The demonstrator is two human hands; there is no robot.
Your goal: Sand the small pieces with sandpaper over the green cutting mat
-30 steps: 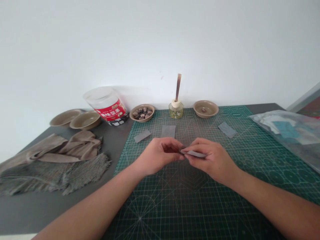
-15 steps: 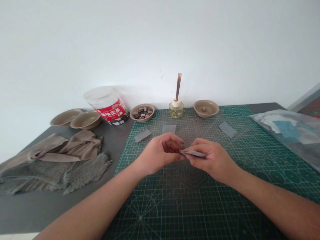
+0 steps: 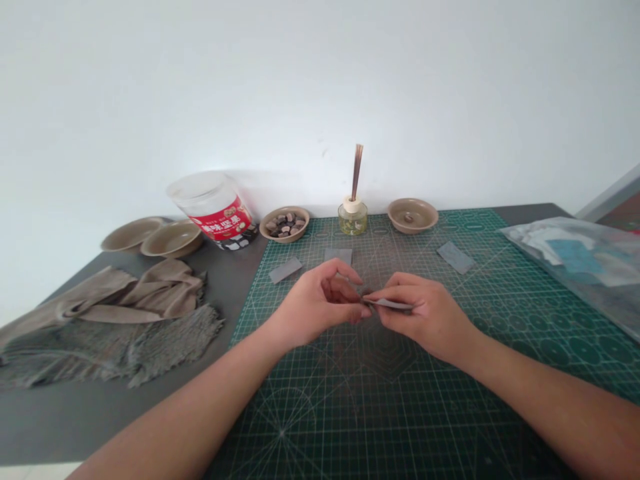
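Observation:
Above the middle of the green cutting mat [image 3: 320, 413], my two hands meet. My right hand [image 3: 425, 313] is closed, pinching a grey piece of sandpaper [image 3: 394, 305] seen nearly edge-on. My left hand [image 3: 327, 300] has its thumb and fingers curled together around a small brown stone [image 3: 367, 293], mostly hidden by the fingers. The sandpaper's left edge touches the stone at the left fingertips. On the mat beyond lie more grey sandpaper pieces: one at left [image 3: 285, 271], one behind my left hand [image 3: 339, 255] and one at right [image 3: 455, 257].
A bowl of small stones [image 3: 267, 233], a reed diffuser [image 3: 353, 219] and a bowl with one small piece [image 3: 413, 228] line the wall. Left are a plastic jar [image 3: 223, 223], two bowls [image 3: 173, 248] and crumpled cloths [image 3: 150, 333]. A plastic bag [image 3: 575, 253] lies right.
The sandpaper in my right hand has tilted flatter and shifted slightly at the left fingertips. Both hands stay nearly in place; the brown stone shows a little more.

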